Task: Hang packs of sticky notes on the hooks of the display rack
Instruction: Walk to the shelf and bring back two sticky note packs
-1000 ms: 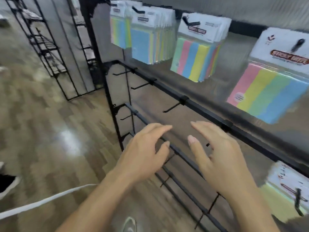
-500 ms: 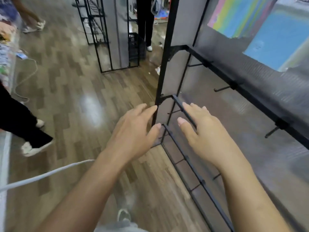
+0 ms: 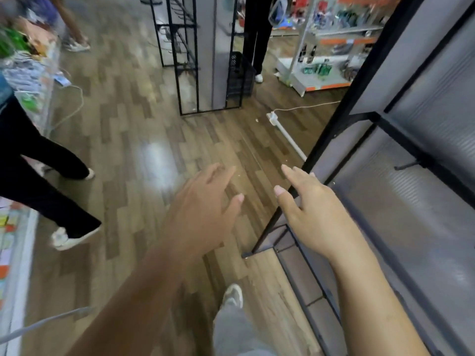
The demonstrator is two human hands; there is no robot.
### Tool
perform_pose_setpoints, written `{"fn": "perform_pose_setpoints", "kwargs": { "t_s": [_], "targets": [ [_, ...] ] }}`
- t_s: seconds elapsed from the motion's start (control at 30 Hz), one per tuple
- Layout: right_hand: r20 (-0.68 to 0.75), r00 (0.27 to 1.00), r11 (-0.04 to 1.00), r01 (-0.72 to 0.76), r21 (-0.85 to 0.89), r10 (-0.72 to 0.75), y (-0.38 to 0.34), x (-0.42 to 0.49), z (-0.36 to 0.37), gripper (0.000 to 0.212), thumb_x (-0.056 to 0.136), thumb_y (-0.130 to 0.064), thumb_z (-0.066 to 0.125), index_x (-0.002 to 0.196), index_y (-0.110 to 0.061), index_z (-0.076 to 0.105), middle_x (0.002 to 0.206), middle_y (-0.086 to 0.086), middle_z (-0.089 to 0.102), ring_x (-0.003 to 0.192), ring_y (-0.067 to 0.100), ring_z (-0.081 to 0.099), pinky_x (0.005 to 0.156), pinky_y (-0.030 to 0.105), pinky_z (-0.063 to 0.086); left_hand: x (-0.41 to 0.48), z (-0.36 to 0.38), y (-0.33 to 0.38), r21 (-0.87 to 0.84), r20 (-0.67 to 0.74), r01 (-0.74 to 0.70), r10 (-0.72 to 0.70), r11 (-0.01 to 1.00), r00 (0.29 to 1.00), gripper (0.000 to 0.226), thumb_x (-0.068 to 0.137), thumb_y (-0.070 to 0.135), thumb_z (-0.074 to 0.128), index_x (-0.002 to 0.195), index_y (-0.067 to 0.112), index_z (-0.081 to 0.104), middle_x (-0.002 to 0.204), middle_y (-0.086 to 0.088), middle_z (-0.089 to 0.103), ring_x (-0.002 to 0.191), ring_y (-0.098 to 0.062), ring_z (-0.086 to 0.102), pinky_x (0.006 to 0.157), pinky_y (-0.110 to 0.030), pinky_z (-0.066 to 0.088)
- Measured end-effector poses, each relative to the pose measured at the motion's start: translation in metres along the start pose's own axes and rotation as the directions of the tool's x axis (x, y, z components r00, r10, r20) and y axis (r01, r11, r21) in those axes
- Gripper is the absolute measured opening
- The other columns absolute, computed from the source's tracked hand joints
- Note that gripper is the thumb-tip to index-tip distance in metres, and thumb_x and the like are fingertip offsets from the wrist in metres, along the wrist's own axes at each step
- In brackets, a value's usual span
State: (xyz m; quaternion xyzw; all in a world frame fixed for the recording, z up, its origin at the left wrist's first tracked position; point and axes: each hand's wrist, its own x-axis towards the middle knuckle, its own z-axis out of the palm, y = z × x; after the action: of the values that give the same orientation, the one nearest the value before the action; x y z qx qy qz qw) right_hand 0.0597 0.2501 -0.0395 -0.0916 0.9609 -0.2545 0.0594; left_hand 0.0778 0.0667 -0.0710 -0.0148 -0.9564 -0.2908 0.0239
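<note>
The black display rack (image 3: 365, 70) with grey panels fills the right side of the head view. One bare black hook (image 3: 407, 166) sticks out from its crossbar. No pack of sticky notes is in view. My left hand (image 3: 203, 211) hovers over the wooden floor, fingers straight and relaxed, holding nothing. My right hand (image 3: 313, 211) is beside it, next to the rack's left post, fingers spread and empty.
A person in black trousers (image 3: 38, 176) steps by on the left, near a stocked counter (image 3: 23, 80). Another black rack (image 3: 198, 60) stands ahead, with a second person (image 3: 257, 34) behind it. A white power strip (image 3: 273, 116) with its cable lies on the floor. My own shoe (image 3: 232, 295) shows below.
The view has swung left, away from the rack; the hanging sticky note packs have left the frame. Both hands stay empty and spread, now over the floor by the rack's left post.
</note>
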Motion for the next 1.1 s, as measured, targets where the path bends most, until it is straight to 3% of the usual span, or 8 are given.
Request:
{"fn": "perform_pose_setpoints", "kwargs": {
  "t_s": [0.13,0.33,0.43,0.7,0.97,1.1],
  "targets": [
    [0.036,0.999,0.999,-0.02,0.03,0.019,-0.008,0.08,0.011,0.056,0.102,-0.038,0.039,0.153,-0.024,0.022,0.16,-0.001,0.019,0.149,0.015,0.007,0.114,0.022,0.004,0.068,-0.01,-0.029,0.073,-0.029,0.019,-0.017,0.997,0.999,0.055,0.095,0.042,0.045,0.145,0.02,0.043,0.146,-0.006,0.046,0.133,-0.027,0.043,0.108,-0.044,0.037],
    [0.095,0.995,0.999,-0.004,0.039,0.0,-0.027,0.221,0.009,0.056,0.102,-0.039,0.039,0.153,-0.027,0.022,0.16,-0.003,0.02,0.149,0.018,0.006,0.117,0.03,0.011,0.189,-0.032,-0.062,0.078,-0.13,0.053,-0.042,0.996,0.991,0.045,0.093,0.031,0.057,0.135,0.015,0.055,0.13,-0.011,0.059,0.119,-0.03,0.055,0.099,-0.045,0.042],
    [0.092,0.995,0.999,0.043,-0.018,-0.041,-0.046,0.292,0.008,0.053,0.102,-0.04,0.037,0.152,-0.028,0.023,0.159,-0.003,0.024,0.149,0.022,0.008,0.116,0.035,0.017,0.246,-0.048,-0.08,0.055,-0.158,0.1,-0.09,0.993,0.983,0.047,0.093,0.035,0.057,0.138,0.021,0.052,0.141,-0.009,0.052,0.129,-0.03,0.049,0.107,-0.053,0.039],
    [0.143,0.987,0.995,0.084,-0.054,-0.075,-0.103,0.455,0.03,0.055,0.101,-0.043,0.038,0.152,-0.03,0.023,0.16,-0.004,0.02,0.149,0.019,0.009,0.12,0.037,0.016,0.377,-0.085,-0.168,0.033,-0.175,0.21,-0.201,0.977,0.964,0.056,0.092,0.04,0.055,0.144,0.024,0.045,0.149,-0.008,0.044,0.135,-0.027,0.043,0.111,-0.049,0.034],
    [0.109,0.991,0.994,0.084,-0.067,-0.076,-0.18,0.634,0.06,0.054,0.102,-0.038,0.038,0.152,-0.023,0.026,0.158,0.002,0.026,0.147,0.02,0.018,0.119,0.04,0.02,0.536,-0.148,-0.278,0.01,-0.156,0.193,-0.189,0.981,0.97,0.057,0.092,0.041,0.056,0.145,0.023,0.044,0.149,-0.007,0.043,0.136,-0.026,0.04,0.112,-0.05,0.033],
    [0.052,0.997,0.997,0.056,-0.062,-0.053,-0.219,0.719,0.065,0.056,0.101,-0.041,0.038,0.152,-0.025,0.025,0.16,0.002,0.022,0.149,0.021,0.009,0.121,0.038,0.011,0.613,-0.193,-0.325,0.019,-0.192,0.168,-0.162,0.986,0.968,0.054,0.093,0.039,0.055,0.144,0.024,0.045,0.145,-0.004,0.047,0.132,-0.023,0.042,0.108,-0.04,0.033]
  ]
}}
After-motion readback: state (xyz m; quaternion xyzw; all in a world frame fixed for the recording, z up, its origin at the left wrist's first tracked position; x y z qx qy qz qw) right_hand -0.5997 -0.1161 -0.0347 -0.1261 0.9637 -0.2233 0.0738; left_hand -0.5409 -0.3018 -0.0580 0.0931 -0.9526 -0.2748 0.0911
